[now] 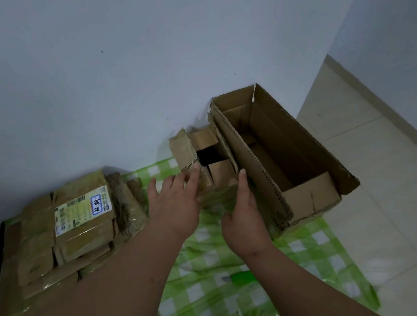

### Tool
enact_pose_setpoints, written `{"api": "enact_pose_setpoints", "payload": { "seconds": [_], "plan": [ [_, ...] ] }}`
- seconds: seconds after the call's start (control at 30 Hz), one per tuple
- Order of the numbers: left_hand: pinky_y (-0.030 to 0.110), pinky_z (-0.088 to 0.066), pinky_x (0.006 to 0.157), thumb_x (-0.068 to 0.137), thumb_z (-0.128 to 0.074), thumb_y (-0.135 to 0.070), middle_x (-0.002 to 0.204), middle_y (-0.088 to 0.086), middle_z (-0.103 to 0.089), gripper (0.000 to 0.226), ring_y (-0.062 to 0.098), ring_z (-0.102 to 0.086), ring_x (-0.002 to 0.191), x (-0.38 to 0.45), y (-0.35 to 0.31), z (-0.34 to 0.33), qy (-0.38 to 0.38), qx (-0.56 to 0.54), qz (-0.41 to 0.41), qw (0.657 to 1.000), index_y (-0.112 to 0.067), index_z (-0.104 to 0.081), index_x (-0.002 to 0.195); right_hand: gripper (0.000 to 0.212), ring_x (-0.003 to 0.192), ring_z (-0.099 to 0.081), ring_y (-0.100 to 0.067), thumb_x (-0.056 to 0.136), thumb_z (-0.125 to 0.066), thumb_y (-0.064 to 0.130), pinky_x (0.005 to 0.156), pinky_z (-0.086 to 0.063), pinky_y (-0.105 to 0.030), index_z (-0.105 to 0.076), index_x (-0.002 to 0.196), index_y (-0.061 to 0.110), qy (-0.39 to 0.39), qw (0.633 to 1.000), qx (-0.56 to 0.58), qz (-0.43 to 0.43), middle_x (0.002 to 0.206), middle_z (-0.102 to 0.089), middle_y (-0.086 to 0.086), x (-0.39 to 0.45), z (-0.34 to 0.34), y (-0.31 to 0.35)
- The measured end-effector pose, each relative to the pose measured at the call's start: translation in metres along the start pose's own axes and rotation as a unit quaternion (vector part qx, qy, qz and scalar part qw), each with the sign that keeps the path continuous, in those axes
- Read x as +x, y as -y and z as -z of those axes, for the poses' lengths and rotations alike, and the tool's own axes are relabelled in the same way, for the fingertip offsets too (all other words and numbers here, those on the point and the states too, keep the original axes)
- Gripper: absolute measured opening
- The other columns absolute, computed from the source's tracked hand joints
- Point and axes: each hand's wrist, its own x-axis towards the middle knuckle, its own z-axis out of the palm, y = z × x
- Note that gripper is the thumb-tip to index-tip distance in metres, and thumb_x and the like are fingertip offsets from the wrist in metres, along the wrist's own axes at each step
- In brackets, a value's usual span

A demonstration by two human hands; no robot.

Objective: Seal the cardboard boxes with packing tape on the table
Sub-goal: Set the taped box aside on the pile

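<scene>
Two hands work over a green-and-white checked cloth (252, 301) covering the surface, w/ a small green item (238, 278) lying on it btwn the forearms, too blurred to identify. Left hand (175, 206) reaches fwd, fingers fairly straight, fingertips on the raised flap of the small box (203, 164); its grip looks loose, pressing rather than clasping, nothing held. Right hand (243, 215) is upright, fingers straight, edge-on just beside the near wall of the large open box (283, 151), touching or nearly so; can't tell which, and it holds nothing either. Small box sits center, flaps up, dark gap showing inside, old brown tape on its far flap, tight against the large box on its right. Large box is open-topped, seems empty, torn along its rim. Left of the hands: a stack of flattened cartons (70, 226), glossy w/ old tape. Step in hand, my read: folding the small box's flaps shut, prep for taping; no sealing done yet. Next move calls for flaps pressed flat and a tape roll, but no roll is visible, so it must be fetched first. Writing: a shipping label (84, 214) on the stack has barcodes and two bold characters in a blue frame, the rest too small to read. Beyond: plain wall; tiled floor at right.
</scene>
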Motion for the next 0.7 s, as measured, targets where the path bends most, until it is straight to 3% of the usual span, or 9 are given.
{"api": "enact_pose_setpoints", "payload": {
  "seconds": [0.13, 0.23, 0.3, 0.4, 0.5, 0.7],
  "plan": [
    [0.06, 0.006, 0.114, 0.098, -0.039, -0.046, 0.161, -0.004, -0.018, 0.078, 0.025, -0.017, 0.147, -0.006, 0.0, 0.002, 0.008, 0.028, -0.002, 1.0, -0.033, 0.015, 0.153, 0.1, 0.12, -0.053, -0.028, 0.091, -0.049, 0.006, 0.088, -0.051, -0.042, 0.021, 0.147, 0.048, 0.034, 0.998, -0.048, 0.011, 0.161, -0.009, 0.005, -0.006, 0.004, -0.003],
    [0.061, 0.005, 0.116, 0.097, -0.039, -0.049, 0.162, -0.001, -0.014, 0.08, 0.026, -0.012, 0.149, -0.013, -0.001, 0.007, 0.001, 0.045, -0.001, 0.999, -0.033, 0.015, 0.154, 0.092, 0.117, -0.054, -0.026, 0.091, -0.05, 0.008, 0.08, -0.047, -0.035, 0.01, 0.153, 0.038, 0.034, 0.997, -0.063, 0.016, 0.157, -0.015, 0.003, -0.012, 0.008, -0.004],
    [0.061, 0.005, 0.116, 0.097, -0.039, -0.051, 0.163, 0.0, -0.01, 0.078, 0.027, -0.008, 0.15, -0.019, -0.001, 0.014, 0.006, 0.059, 0.004, 0.998, -0.033, 0.011, 0.155, 0.076, 0.114, -0.054, -0.028, 0.091, -0.05, 0.009, 0.078, -0.047, -0.034, -0.01, 0.154, 0.029, 0.035, 0.994, -0.103, 0.027, 0.152, -0.022, 0.001, -0.015, 0.011, -0.003],
    [0.061, 0.01, 0.115, 0.098, -0.038, -0.052, 0.165, 0.001, -0.004, 0.073, 0.027, -0.003, 0.151, -0.032, 0.003, 0.027, 0.023, 0.086, 0.021, 0.996, -0.033, 0.003, 0.155, 0.047, 0.115, -0.051, -0.028, 0.091, -0.048, 0.01, 0.089, -0.048, -0.037, -0.043, 0.137, 0.016, 0.084, 0.977, -0.181, 0.07, 0.139, -0.039, -0.005, -0.017, 0.014, 0.003],
    [0.06, 0.01, 0.115, 0.098, -0.039, -0.052, 0.164, 0.001, -0.005, 0.07, 0.027, -0.003, 0.151, -0.051, 0.019, 0.035, 0.024, 0.11, 0.048, 0.992, -0.033, -0.003, 0.155, 0.044, 0.12, -0.047, -0.028, 0.092, -0.047, 0.014, 0.097, -0.043, -0.035, -0.048, 0.137, 0.014, 0.165, 0.941, -0.263, 0.134, 0.134, -0.045, -0.008, -0.02, 0.009, 0.011],
    [0.058, 0.01, 0.115, 0.096, -0.039, -0.046, 0.164, -0.001, -0.012, 0.065, 0.024, -0.006, 0.151, -0.111, 0.071, 0.038, 0.031, 0.129, 0.139, 0.981, -0.035, -0.013, 0.154, 0.045, 0.127, -0.041, -0.03, 0.091, -0.05, 0.019, 0.103, -0.04, -0.037, -0.05, 0.135, 0.013, 0.23, 0.879, -0.342, 0.242, 0.138, -0.046, -0.009, -0.028, -0.029, 0.034]
  ]
}}
